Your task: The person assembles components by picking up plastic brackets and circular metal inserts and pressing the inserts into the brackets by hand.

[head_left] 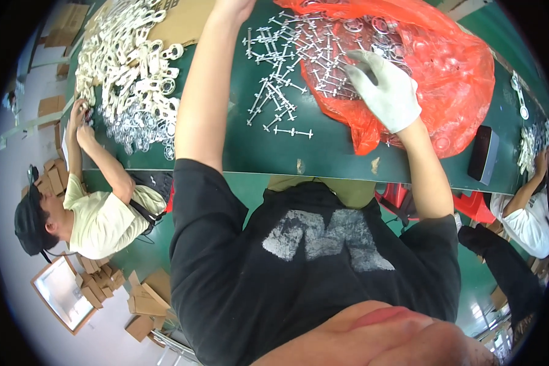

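Observation:
My right hand (385, 91), in a white glove, reaches over a red plastic bag (451, 79) spread on the table. Its thumb and fingers are apart above a heap of small silvery rods with crosspieces (329, 55), and I see nothing held between them. More of these rods lie loose on the green tabletop (256, 146), left of the bag. My bare left hand (233, 6) is stretched to the far edge of the picture. Only its wrist side shows; the fingers are cut off, so what it touches is hidden.
A large pile of cream plastic parts with round ends (134, 67) covers the left of the table, with clear rings (140, 128) at its near side. A dark box-shaped object (483, 155) stands at right. Co-workers sit at both ends. Brown cardboard (180, 21) lies at the back.

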A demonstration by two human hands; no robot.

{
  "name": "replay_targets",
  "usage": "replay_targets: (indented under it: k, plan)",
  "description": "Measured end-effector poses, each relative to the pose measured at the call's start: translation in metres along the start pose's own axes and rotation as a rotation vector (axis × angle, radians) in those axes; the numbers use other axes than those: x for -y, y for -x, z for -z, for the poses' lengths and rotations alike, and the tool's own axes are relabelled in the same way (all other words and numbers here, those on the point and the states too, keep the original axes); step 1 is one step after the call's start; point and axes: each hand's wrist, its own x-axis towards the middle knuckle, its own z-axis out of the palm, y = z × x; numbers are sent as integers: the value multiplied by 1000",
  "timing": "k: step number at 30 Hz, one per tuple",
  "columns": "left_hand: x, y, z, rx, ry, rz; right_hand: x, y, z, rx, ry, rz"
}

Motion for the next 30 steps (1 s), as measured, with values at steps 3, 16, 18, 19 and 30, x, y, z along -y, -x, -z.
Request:
replay_targets:
  k: [3, 16, 18, 19, 30]
  plan:
    - [-18, 32, -17, 183, -212, -79, -1, 0, 1, 16, -27, -20]
    - [-48, 192, 105, -61, -1780, 99, 4, 3, -9, 68, -156, 12]
    - [-45, 193, 116, -97, -1662, -81, 4, 2, -11, 83, -155, 60]
    - [-48, 189, 103, -145, -1549, -84, 4, 2, -12, 72, -137, 81]
    - [-6, 140, -95, 425, -266, -90, -7, -9, -11, -364, -219, -126]
